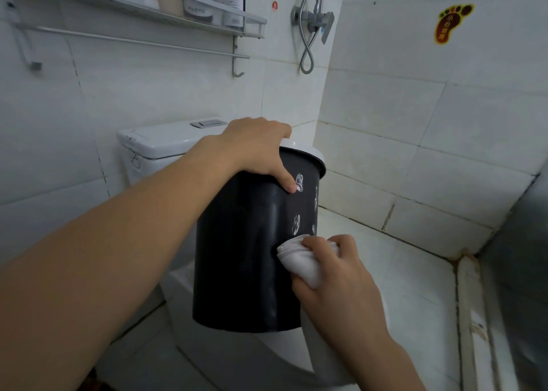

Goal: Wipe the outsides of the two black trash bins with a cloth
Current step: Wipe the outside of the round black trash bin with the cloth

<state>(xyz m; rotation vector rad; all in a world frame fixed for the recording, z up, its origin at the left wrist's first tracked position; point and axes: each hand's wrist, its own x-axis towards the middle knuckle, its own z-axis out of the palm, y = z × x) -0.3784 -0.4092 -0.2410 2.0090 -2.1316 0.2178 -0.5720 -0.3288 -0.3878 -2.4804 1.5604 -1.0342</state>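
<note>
1. While it stood over the closed toilet [166,141], the black trash bin [237,257] — white-rimmed, with small white prints on its side — was tilted slightly and held at the top.
2. Wall shelf [166,11] at upper left carried a dark bottle [235,2]; a shower valve [315,17] was fixed beside it.
3. Left hand [258,150] gripped the bin's rim, fingers curled over the edge, thumb pressed on the outer wall.
4. Right hand [335,266] pinched the cloth, fingers curled round it.
5. White cloth [302,260] — bunched, pressed against the bin's lower side.
</note>
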